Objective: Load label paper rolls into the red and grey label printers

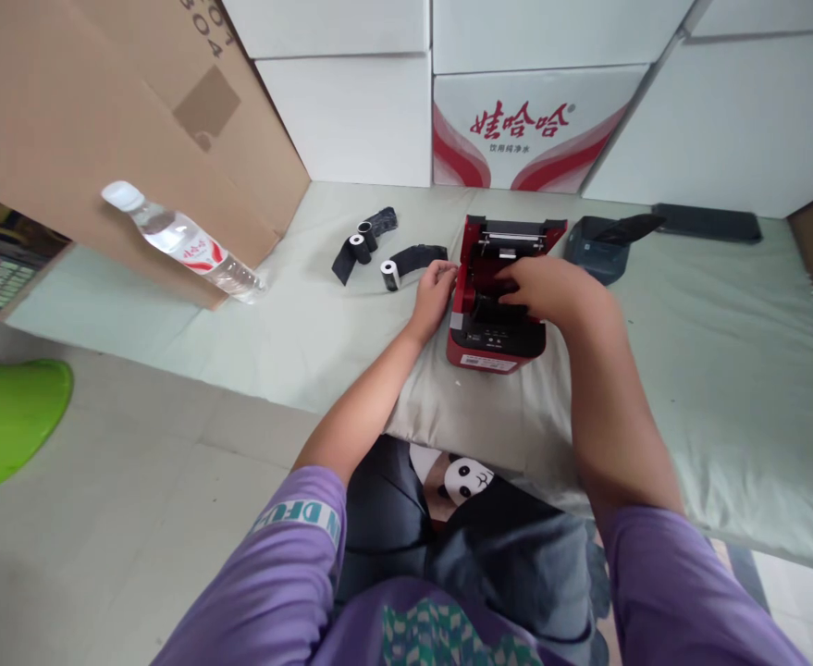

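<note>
A small red-and-black label printer (495,350) stands on the green cloth with its lid (510,233) raised. My left hand (435,294) grips the printer's left side, fingers bent against its red wall. From the right, my right hand (532,285) reaches into the paper compartment, its fingers curled down inside. A dark roll-like part (490,309) shows right by those fingertips; whether they pinch it is hidden. To the left of the printer lie several small rolls with black strips, among them a white-ended roll (390,274) and a black roll (360,248).
A dark device (597,250) with a black strip lies right of the printer, near a long black case (708,223). A tilted water bottle (188,245) leans against a cardboard box (135,120). White cartons (351,120) line the back. A green stool (14,421) stands at left.
</note>
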Action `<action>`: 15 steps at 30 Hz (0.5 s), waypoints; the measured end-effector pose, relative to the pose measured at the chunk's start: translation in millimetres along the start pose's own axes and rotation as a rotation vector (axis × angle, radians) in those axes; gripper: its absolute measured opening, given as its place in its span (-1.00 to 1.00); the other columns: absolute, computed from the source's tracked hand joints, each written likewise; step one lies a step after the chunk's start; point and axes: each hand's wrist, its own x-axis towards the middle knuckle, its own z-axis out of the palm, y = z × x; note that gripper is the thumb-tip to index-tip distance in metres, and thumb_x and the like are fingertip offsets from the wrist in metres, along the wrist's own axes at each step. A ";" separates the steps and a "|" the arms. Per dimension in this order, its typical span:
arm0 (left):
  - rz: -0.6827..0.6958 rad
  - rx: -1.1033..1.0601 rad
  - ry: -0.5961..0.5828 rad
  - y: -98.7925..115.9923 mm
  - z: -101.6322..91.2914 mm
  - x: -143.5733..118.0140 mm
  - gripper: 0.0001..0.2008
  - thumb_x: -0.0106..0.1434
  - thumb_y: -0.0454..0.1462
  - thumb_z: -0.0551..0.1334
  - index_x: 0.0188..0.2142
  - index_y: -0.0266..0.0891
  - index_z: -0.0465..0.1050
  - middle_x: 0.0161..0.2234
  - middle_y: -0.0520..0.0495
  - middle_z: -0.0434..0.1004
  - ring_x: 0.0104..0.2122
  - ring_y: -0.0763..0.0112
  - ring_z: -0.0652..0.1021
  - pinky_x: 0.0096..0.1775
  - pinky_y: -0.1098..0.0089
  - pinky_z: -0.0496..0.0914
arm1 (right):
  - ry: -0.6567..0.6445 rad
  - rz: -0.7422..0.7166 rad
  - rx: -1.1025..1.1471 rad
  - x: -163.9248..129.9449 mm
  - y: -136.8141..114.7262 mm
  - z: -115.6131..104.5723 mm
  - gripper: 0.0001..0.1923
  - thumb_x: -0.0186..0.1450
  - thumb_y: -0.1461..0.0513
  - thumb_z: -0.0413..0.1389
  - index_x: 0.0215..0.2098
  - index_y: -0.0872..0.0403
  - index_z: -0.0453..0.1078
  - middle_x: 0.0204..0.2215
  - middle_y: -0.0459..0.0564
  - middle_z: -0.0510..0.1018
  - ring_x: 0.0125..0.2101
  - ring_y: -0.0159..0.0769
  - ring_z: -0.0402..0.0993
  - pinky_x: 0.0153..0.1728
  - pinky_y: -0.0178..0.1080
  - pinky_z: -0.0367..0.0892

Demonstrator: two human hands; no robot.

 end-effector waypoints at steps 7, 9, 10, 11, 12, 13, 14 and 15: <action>0.042 0.017 -0.009 -1.1 -0.8 1.0 -0.89 0.47 -0.33 0.22 -0.25 -0.19 0.44 -0.41 0.10 0.44 -0.40 0.50 0.42 -0.30 0.46 0.29 | 0.084 -0.044 -0.094 0.6 -0.9 8.6 -0.66 0.28 0.23 0.31 0.02 -0.05 0.71 -0.15 0.13 0.78 -0.15 0.10 0.69 -0.17 -0.02 0.48; 0.027 0.026 -0.006 -0.5 -0.7 1.1 -0.89 0.47 -0.33 0.22 -0.25 -0.18 0.44 -0.42 0.10 0.43 -0.40 0.49 0.42 -0.29 0.46 0.29 | 0.070 -0.029 -0.147 -1.8 -7.5 8.2 -0.67 0.26 0.26 0.30 -0.01 -0.04 0.72 -0.15 0.16 0.78 -0.13 0.13 0.70 -0.16 0.01 0.49; 0.021 0.029 -0.003 0.0 -0.5 1.1 -0.89 0.47 -0.33 0.22 -0.25 -0.18 0.44 -0.42 0.10 0.43 -0.41 0.49 0.41 -0.29 0.45 0.29 | 0.070 -0.009 -0.172 -3.1 -11.7 8.3 -0.68 0.27 0.28 0.29 -0.02 -0.02 0.72 -0.14 0.19 0.78 -0.12 0.16 0.70 -0.15 0.03 0.51; 0.016 0.031 0.000 0.6 -0.3 1.0 -0.88 0.47 -0.34 0.22 -0.26 -0.18 0.44 -0.42 0.10 0.43 -0.40 0.49 0.41 -0.29 0.45 0.29 | 0.076 0.009 -0.197 -4.3 -15.9 8.8 -0.68 0.27 0.29 0.28 -0.02 0.00 0.72 -0.13 0.22 0.78 -0.10 0.18 0.71 -0.13 0.05 0.52; 0.014 0.028 0.002 1.3 -0.1 0.9 -0.87 0.47 -0.34 0.22 -0.27 -0.19 0.44 -0.42 0.10 0.43 -0.40 0.48 0.41 -0.29 0.45 0.29 | 0.083 0.021 -0.225 -5.1 -19.8 9.8 -0.67 0.28 0.31 0.26 -0.01 0.03 0.71 -0.11 0.25 0.77 -0.07 0.21 0.71 -0.11 0.07 0.53; 0.015 0.021 0.001 2.0 0.1 0.8 -0.87 0.47 -0.35 0.22 -0.27 -0.19 0.43 -0.42 0.10 0.43 -0.40 0.48 0.41 -0.28 0.45 0.29 | 0.089 0.031 -0.248 -5.5 -22.9 11.3 -0.68 0.29 0.33 0.25 -0.01 0.07 0.71 -0.10 0.29 0.77 -0.05 0.24 0.71 -0.09 0.09 0.54; 0.018 0.013 -0.001 2.7 0.3 0.6 -0.86 0.47 -0.36 0.21 -0.28 -0.20 0.43 -0.42 0.10 0.44 -0.40 0.49 0.41 -0.28 0.45 0.28 | 0.096 0.041 -0.253 -5.4 -25.2 13.0 -0.70 0.29 0.34 0.25 -0.03 0.10 0.71 -0.10 0.31 0.76 -0.04 0.26 0.71 -0.07 0.10 0.55; 0.021 0.005 -0.001 3.4 0.5 0.4 -0.85 0.47 -0.37 0.21 -0.28 -0.20 0.43 -0.42 0.10 0.43 -0.41 0.49 0.40 -0.28 0.45 0.28 | 0.109 0.040 -0.227 -5.0 -26.7 14.7 -0.73 0.29 0.36 0.26 -0.07 0.12 0.71 -0.12 0.33 0.76 -0.03 0.27 0.71 -0.05 0.11 0.55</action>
